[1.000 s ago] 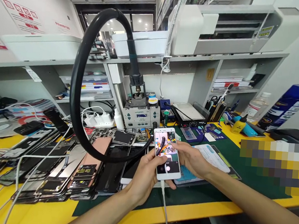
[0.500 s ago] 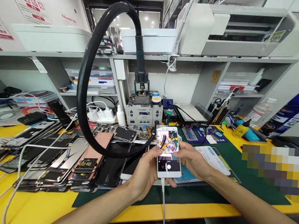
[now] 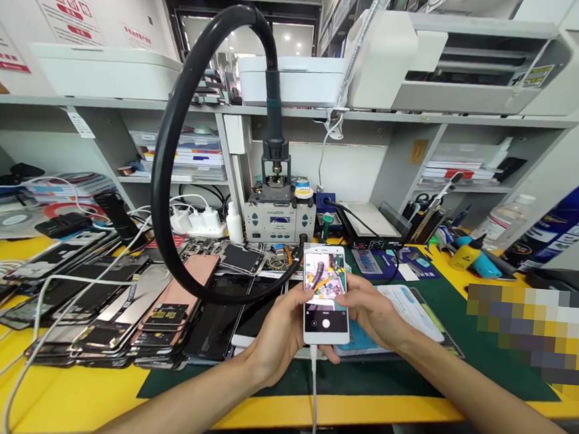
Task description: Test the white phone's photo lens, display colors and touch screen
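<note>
A white smartphone (image 3: 324,332) is held upright between both hands, its screen showing a live camera picture of the bench. My left hand (image 3: 280,333) wraps its left side, thumb at the screen's edge. My right hand (image 3: 375,311) grips the right side, thumb over the glass and fingers partly hidden behind. A white cable (image 3: 314,393) is plugged into the phone's bottom end and hangs past the table edge. Behind the phone lie a dark phone (image 3: 219,318) and a blue pad (image 3: 360,343) on the green mat (image 3: 482,372).
Stacks of phone screens and frames (image 3: 160,327) fill the left of the yellow table (image 3: 80,394). A hot air station (image 3: 279,219) stands at the back, its thick black hose (image 3: 160,167) looping forward. A yellow bottle (image 3: 467,252) and a blue can (image 3: 562,228) are at right.
Both hands keep the phone in nearly the same place. The camera picture on its screen has shifted slightly, and my head view has moved a little.
</note>
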`<state>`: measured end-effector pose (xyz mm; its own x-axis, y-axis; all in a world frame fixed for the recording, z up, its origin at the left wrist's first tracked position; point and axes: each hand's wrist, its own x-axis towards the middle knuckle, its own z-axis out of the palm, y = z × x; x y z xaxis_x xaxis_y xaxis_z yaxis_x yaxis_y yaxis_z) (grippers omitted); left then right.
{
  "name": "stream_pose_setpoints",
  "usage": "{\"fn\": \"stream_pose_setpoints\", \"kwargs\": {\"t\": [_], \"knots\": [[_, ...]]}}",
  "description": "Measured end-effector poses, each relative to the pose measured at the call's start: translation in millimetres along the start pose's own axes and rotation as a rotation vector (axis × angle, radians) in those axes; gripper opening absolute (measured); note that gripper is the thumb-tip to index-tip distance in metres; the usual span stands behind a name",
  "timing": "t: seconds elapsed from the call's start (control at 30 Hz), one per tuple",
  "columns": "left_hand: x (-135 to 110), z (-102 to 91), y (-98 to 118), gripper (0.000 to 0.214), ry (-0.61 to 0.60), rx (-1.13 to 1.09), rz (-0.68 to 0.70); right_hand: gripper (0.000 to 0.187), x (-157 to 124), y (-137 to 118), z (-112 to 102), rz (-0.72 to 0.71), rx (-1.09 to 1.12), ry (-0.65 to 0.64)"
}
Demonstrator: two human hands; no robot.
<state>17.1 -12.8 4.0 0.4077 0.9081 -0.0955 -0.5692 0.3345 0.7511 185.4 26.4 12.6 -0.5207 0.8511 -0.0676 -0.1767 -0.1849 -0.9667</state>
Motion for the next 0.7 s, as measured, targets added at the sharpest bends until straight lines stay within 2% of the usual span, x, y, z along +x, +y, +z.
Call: {"fn": "stream_pose_setpoints", "kwargs": {"t": [0.33,0.5,0.7], "knots": [[0.6,2.0,0.2,0.051,0.056,0.085,-0.018,0.043,-0.3,-1.1,0.5,0.022,-0.004,-0.005],[0.2,2.4,2.6,0.050,-0.015,0.009,-0.038,0.038,1.0,-0.7,1.1,0.039,0.025,0.034],[0.3,2.2,2.7,0.050,-0.033,-0.019,-0.018,0.039,1.4,-0.4,3.3,0.072,0.002,0.072]]}}
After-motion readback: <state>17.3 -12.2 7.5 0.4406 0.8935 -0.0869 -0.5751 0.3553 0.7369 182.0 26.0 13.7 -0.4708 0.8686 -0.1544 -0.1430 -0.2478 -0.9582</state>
